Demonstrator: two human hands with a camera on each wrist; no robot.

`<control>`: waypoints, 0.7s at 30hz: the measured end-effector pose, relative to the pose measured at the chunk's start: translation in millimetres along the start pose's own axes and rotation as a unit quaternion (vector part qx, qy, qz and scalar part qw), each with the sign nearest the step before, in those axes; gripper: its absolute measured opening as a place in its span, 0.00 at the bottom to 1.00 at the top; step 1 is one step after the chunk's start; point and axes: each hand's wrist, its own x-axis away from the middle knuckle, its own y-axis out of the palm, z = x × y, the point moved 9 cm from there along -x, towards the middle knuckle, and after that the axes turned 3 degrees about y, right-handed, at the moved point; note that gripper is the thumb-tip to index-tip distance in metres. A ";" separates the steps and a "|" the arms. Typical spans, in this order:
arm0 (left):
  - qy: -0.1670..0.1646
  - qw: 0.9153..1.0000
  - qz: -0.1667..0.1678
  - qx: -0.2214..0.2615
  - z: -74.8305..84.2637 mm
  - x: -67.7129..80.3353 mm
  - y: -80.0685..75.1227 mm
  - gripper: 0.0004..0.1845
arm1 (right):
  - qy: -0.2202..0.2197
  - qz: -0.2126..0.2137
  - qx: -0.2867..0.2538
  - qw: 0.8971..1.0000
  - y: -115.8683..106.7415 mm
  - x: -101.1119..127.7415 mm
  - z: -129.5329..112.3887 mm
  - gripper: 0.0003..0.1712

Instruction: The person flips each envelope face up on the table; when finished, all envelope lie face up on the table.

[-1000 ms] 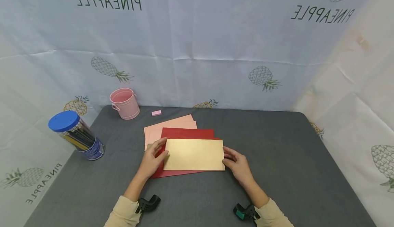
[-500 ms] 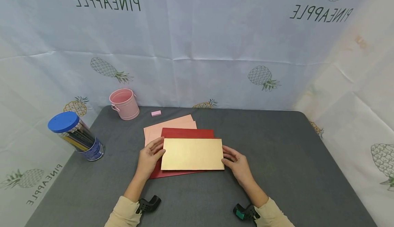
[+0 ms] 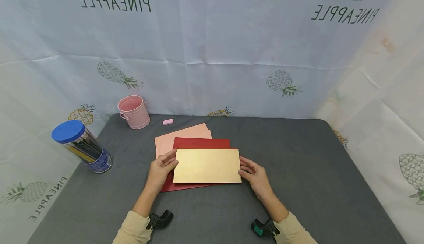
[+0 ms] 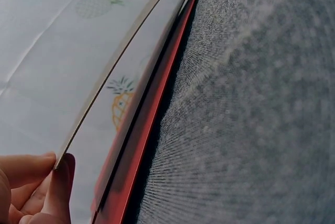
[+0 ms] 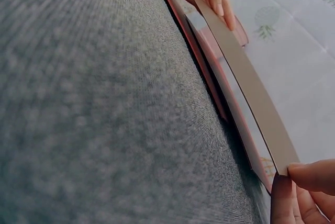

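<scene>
Both hands hold a gold rectangular sheet of card [image 3: 207, 166] between them, above the table. At its left end the left hand [image 3: 159, 172] pinches it between thumb and fingers. Its right end is pinched the same way by the right hand [image 3: 259, 180]. In the left wrist view the gold card [image 4: 99, 85] appears edge-on, with a gap between it and the red sheets [image 4: 149, 135] lower down. Red sheets [image 3: 202, 143] and pink sheets [image 3: 185, 134] lie partly overlapped on the table, and the gold card hides much of the red ones.
A clear jar of pencils with a blue lid [image 3: 68, 131] stands on the left side of the grey table [image 3: 314, 185]. Further back are a pink bucket [image 3: 135, 116] and a small pink block [image 3: 168, 122]. A pineapple-print cloth [image 3: 205, 52] hangs behind.
The gold card and the left hand have shifted slightly left since a second ago. Over the last half second both hands stay almost still.
</scene>
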 end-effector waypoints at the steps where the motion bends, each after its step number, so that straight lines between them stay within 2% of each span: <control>1: -0.002 1.000 0.001 0.000 -0.3 0.0 -0.2 0.26 | -0.002 0.000 -0.001 1.000 0.1 0.2 -0.8 0.30; 8: -0.013 1.000 0.000 -0.002 0.2 -0.5 -0.2 0.26 | 0.008 0.007 -0.013 1.000 -1.0 0.5 -3.9 0.31; 13: -0.011 1.000 0.008 0.001 10.2 -8.5 2.1 0.25 | 0.007 0.008 -0.048 0.999 -4.5 -0.1 -16.1 0.31; 16: 0.018 1.000 0.008 0.012 26.7 -17.7 8.4 0.25 | -0.013 0.018 -0.086 0.996 -10.0 -1.0 -32.8 0.31; 19: 0.071 0.997 0.017 0.007 52.8 -22.2 17.5 0.27 | -0.051 0.041 -0.122 0.990 -17.2 -0.4 -57.5 0.30; 21: 0.109 0.994 0.022 -0.003 72.4 -20.7 27.0 0.28 | -0.086 0.063 -0.126 0.986 -21.5 2.3 -77.0 0.29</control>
